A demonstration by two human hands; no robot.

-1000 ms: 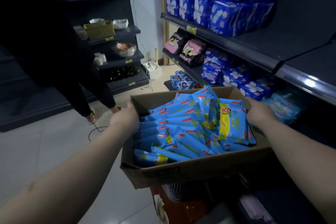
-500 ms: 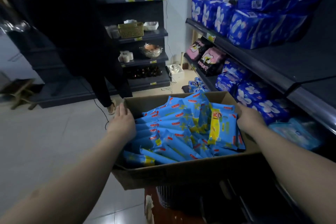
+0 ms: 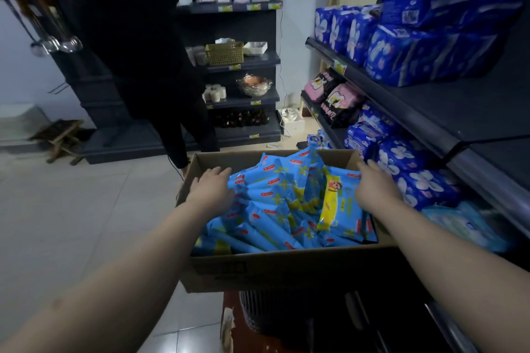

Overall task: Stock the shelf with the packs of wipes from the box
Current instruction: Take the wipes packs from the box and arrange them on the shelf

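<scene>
A cardboard box [image 3: 272,269] sits in front of me, filled with several blue packs of wipes [image 3: 275,203]; one pack with a yellow front [image 3: 338,203] lies on top at the right. My left hand [image 3: 213,189] rests over the box's left wall, its fingers spread and reaching onto the packs. My right hand [image 3: 372,186] lies at the box's right rim beside the yellow-fronted pack, fingers stretched toward the far corner. Neither hand lifts a pack. The dark shelf unit [image 3: 430,112] stands to the right.
The right shelves hold dark blue packs [image 3: 424,34], pink and black packs [image 3: 332,94] and more blue ones lower down. A person in black [image 3: 137,51] stands ahead at a back shelf [image 3: 243,60]. A dark basket [image 3: 258,312] sits under the box. A wooden stool [image 3: 61,135] stands far left.
My view has tilted up and the box sits lower in it. My left hand has shifted from the box's outer side onto the packs, fingers spreading. The person ahead has straightened up.
</scene>
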